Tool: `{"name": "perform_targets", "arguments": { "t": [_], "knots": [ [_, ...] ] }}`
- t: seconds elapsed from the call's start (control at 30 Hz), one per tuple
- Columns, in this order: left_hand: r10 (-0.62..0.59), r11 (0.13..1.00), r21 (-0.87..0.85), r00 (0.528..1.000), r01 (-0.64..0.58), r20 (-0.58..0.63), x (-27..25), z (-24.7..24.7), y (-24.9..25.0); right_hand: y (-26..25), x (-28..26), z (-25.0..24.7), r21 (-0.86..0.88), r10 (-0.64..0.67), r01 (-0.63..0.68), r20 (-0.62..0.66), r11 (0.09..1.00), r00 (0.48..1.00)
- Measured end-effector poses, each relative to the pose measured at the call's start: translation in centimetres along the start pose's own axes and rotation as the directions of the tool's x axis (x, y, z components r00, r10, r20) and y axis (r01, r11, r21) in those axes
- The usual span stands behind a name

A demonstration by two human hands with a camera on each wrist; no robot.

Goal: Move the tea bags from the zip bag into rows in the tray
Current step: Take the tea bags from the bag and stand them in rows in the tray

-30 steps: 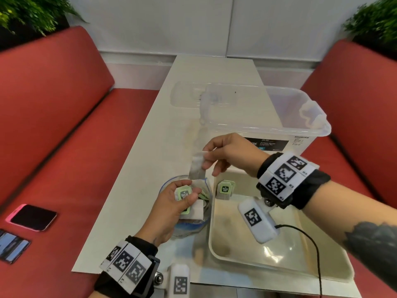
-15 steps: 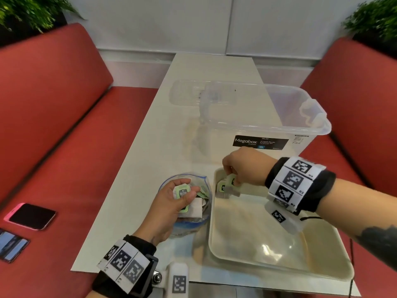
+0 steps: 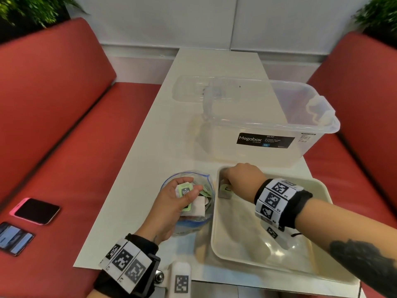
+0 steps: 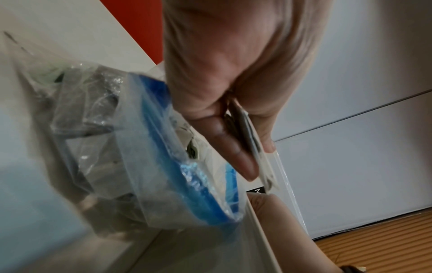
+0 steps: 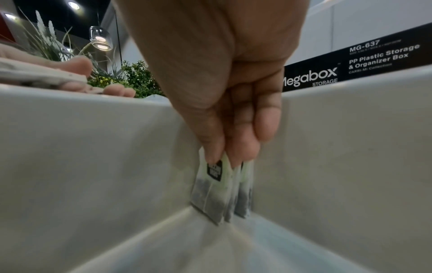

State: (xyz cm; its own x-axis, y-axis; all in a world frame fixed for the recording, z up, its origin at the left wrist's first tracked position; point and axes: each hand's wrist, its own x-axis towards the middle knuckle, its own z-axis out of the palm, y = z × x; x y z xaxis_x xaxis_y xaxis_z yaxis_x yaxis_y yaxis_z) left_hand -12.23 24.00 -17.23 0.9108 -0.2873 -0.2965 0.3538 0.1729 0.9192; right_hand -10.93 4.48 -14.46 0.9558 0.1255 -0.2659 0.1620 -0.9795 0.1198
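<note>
So the right hand (image 3: 241, 179) is down in the far left corner of the cream tray (image 3: 300, 274), fingertips (image 5: 245, 147) pinching the tops of a few tea bags (image 5: 210, 190) that stand upright on the tray floor, right up against the corner walls. From the head view you mostly just see a grey bag with a green tag poking out under the knuckles. Looks like two or three bags pressed together there, can't tell the exact count because it's a bit blurry.

The left hand (image 3: 174, 203) is over the open mouth of the zip bag (image 3: 206, 214), which sits on the white table (image 3: 133, 168) just beside the tray's left edge. Thumb and fingers are pinching one tea bag with a green label (image 3: 185, 191), held flat above the opening. More bags are still piled inside, you can see them through the clear plastic in the left wrist view, below the blue zip strip (image 4: 198, 186).

Behind the tray there's a clear Megabox storage box (image 3: 268, 125), with its lid (image 3: 189, 89) lying on the table further back. Two phones (image 3: 36, 210) lie on the red bench seat (image 3: 75, 147) to the left, well apart from everything, one in a pink case
</note>
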Motion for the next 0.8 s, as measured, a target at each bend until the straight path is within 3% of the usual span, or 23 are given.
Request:
{"name": "perform_targets", "arguments": {
  "t": [0.17,0.33,0.43,0.5,0.6,0.67,0.8],
  "knots": [
    [-0.024,1.000,-0.006,0.999,0.024,0.026,-0.3,0.0,0.4,-0.2,0.0,0.6,-0.049,0.005,-0.007,-0.027,0.999,1.000],
    [-0.073,0.996,-0.046,0.996,0.075,0.053,-0.2,-0.1,0.7,0.3,-0.5,0.1,0.051,0.029,-0.025,-0.083,0.998,0.996],
    [-0.107,0.988,-0.107,0.991,0.116,0.082,0.1,-0.5,0.7,0.3,-1.0,-1.0,0.122,0.105,-0.083,-0.183,0.989,0.978],
    [-0.104,0.985,-0.129,0.990,0.116,0.095,0.2,-0.7,0.5,-0.2,-1.4,-1.9,0.211,0.109,-0.053,-0.266,0.976,0.958],
    [-0.073,0.989,-0.122,0.990,0.088,0.121,0.3,-0.6,0.2,-1.5,-1.9,-3.5,0.380,-0.032,0.161,-0.324,0.911,0.945],
    [-0.050,0.990,-0.122,0.987,0.069,0.150,0.3,-0.5,0.2,-2.6,-2.0,-4.2,0.450,-0.171,0.294,-0.294,0.844,0.940],
    [-0.017,0.988,-0.146,0.984,0.043,0.175,0.1,-0.3,0.2,-4.3,-1.7,-3.9,0.466,-0.313,0.345,-0.147,0.815,0.938]
  ]
}}
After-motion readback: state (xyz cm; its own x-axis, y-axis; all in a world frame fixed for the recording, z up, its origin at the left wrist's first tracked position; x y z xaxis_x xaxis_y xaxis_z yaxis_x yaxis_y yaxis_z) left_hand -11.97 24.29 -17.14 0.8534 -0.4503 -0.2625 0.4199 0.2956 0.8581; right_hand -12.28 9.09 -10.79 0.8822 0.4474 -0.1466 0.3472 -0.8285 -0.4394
